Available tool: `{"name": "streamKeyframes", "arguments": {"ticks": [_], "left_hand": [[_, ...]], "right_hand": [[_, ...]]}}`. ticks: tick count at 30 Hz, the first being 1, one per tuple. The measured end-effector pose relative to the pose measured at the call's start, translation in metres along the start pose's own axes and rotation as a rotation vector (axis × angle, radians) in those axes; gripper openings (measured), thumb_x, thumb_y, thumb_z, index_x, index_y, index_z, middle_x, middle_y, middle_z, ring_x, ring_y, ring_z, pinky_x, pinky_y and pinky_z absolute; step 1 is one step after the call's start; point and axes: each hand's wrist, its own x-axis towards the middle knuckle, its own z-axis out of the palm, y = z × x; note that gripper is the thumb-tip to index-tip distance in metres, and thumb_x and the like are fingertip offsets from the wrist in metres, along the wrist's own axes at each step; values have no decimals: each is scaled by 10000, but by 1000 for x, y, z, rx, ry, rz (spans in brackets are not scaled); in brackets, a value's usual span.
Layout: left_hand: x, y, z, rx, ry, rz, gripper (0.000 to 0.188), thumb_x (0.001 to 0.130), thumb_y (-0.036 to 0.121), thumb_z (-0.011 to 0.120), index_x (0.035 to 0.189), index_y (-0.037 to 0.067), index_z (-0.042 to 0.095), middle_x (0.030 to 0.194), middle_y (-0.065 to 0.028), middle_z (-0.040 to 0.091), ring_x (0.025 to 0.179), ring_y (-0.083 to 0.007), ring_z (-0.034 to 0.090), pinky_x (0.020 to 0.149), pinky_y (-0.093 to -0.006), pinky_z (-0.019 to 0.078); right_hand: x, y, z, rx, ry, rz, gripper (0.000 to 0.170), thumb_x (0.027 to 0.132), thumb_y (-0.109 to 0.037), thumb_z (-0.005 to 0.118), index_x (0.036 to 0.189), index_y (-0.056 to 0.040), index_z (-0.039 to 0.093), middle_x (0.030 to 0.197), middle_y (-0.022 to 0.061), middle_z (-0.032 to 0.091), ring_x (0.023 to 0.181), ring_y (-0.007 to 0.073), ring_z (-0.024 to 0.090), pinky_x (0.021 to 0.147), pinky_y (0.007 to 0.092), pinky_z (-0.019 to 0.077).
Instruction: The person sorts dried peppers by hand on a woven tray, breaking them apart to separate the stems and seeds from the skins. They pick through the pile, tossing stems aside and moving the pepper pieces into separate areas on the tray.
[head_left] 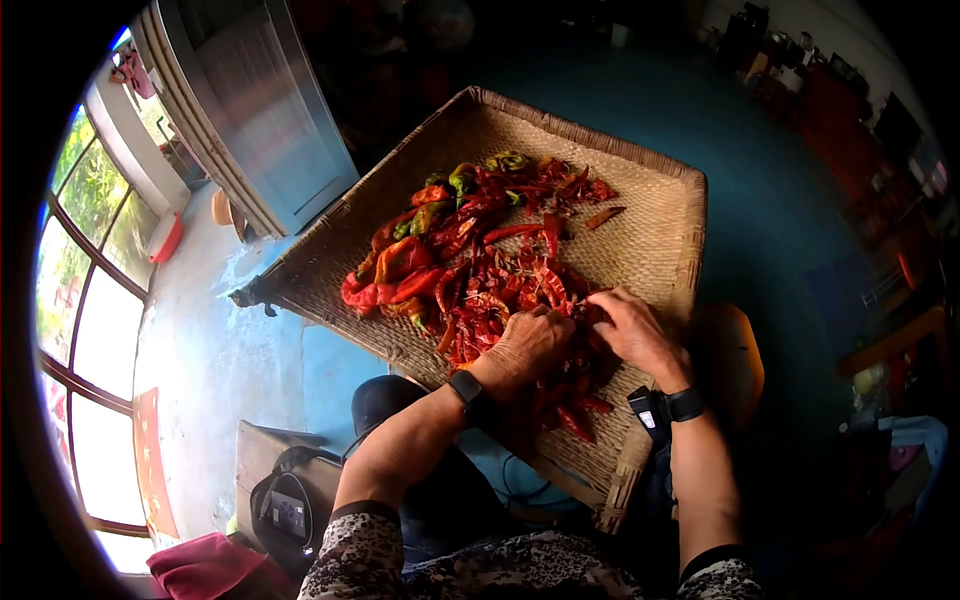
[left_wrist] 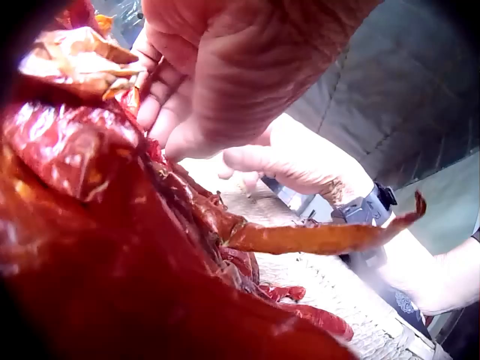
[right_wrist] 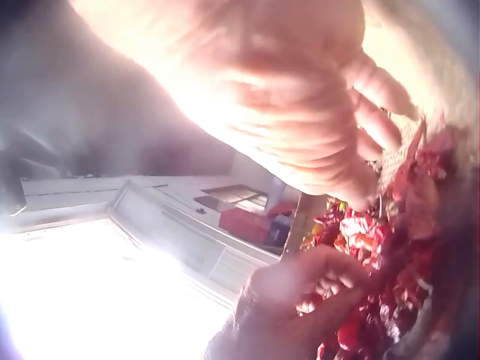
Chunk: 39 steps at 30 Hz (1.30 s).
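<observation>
A heap of red chili peppers (head_left: 500,270), many of them wrinkled and dried, lies in a woven basket tray (head_left: 655,215). My left hand (head_left: 530,345) is down in the near part of the heap; its thumb and fingers pinch a red chili, seen in the right wrist view. Just to its right, my right hand (head_left: 640,335) hovers low over the heap's edge, thumb and fingers loosely bent and apart. An orange-brown dried chili (left_wrist: 300,238) sticks out below the left hand in the left wrist view.
Fresher red and green peppers (head_left: 405,250) lie on the tray's left side. A wooden bench (head_left: 250,450) with a black bag (head_left: 290,510) stands at the left, near a pink cloth (head_left: 205,562). An orange-edged stool (head_left: 745,360) is right of the tray.
</observation>
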Motion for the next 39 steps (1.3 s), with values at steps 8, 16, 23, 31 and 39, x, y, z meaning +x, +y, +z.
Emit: {"name": "streamKeyframes", "arguments": {"ticks": [8, 16, 23, 31, 39], "left_hand": [[-7, -7, -8, 55, 70, -141, 286, 773, 120, 594, 1054, 73, 566, 952, -105, 549, 918, -280, 570, 688, -380, 509], [-2, 0, -9, 92, 20, -153, 336, 770, 88, 601, 1102, 80, 556, 1000, -140, 571, 950, -303, 578, 709, -393, 508], [7, 4, -12, 48, -62, -126, 173, 797, 78, 586, 966, 44, 579, 872, -151, 605, 775, -317, 636, 615, -420, 512], [12, -3, -6, 12, -105, -166, 188, 763, 61, 600, 947, 45, 566, 888, -147, 608, 757, -328, 633, 599, -426, 504], [15, -11, -11, 68, 136, -96, 436, 730, 28, 583, 1160, 43, 518, 1177, -152, 496, 1064, -327, 516, 758, -398, 508]], "right_hand": [[14, -9, 28, -235, -100, -35, 183, 793, 13, 573, 972, -19, 552, 948, 194, 589, 866, 399, 598, 746, 472, 489], [-2, -8, 8, 77, 103, -102, 296, 806, 77, 579, 1093, 10, 563, 852, 180, 615, 771, 356, 606, 681, 371, 504], [-15, 25, -7, 458, 295, 124, 317, 837, 52, 590, 1144, -28, 583, 749, 29, 591, 667, 105, 565, 598, 266, 477], [-40, 72, -80, 562, 893, 322, 143, 916, -53, 587, 1045, -1, 619, 845, 22, 628, 685, 48, 548, 540, 193, 443], [-13, 45, -32, -21, 579, 144, 203, 819, -18, 607, 1022, -24, 618, 922, 156, 623, 844, 319, 614, 747, 374, 495]]}}
